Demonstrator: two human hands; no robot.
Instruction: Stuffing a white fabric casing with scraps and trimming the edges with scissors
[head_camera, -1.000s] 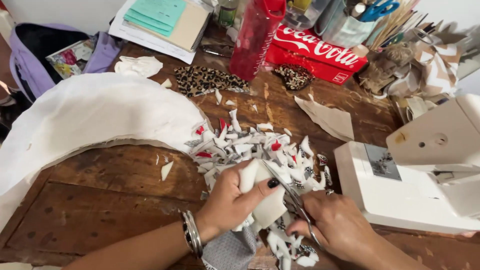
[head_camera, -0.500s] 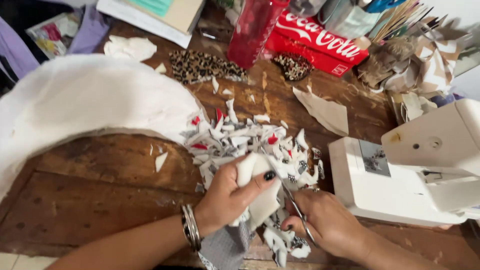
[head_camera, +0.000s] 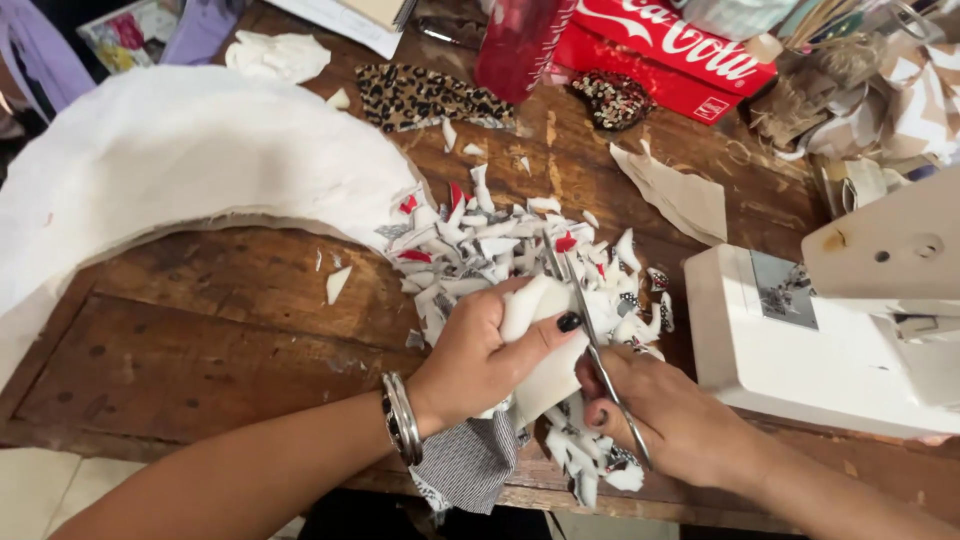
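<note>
White fabric piece (head_camera: 545, 345) sits over the front middle of the wooden desk (head_camera: 200, 350), pinched in the left hand (head_camera: 480, 355) — fingers curled tight around it, the dark-nailed thumb pressed flat on top, a closed grip with the cloth folded inside. Biggest thing in view is the large white cloth (head_camera: 170, 170), draped across the left of the desk and curving round towards the hands. On the right stands the white sewing machine (head_camera: 830, 320), just beside the right hand. At the back edge lie a red carton (head_camera: 665, 50) and a red bottle (head_camera: 520, 40), with a leopard-print scrap (head_camera: 425, 95) in front of them and a beige fabric piece (head_camera: 680, 195) lying flat to the right. Between all that and the hands — a heap of cut fabric snippets (head_camera: 500, 245), white with red and patterned bits, spilling down under both hands. Right hand (head_camera: 665, 420) is closed round the handles of the scissors (head_camera: 590, 330), whose blades run up beside the held white piece, touching its right edge; whether they are parted, I cannot tell. Silver bangles (head_camera: 402, 415) ring the left wrist, and a grey striped cloth (head_camera: 465, 465) hangs off the desk's front edge below it.
</note>
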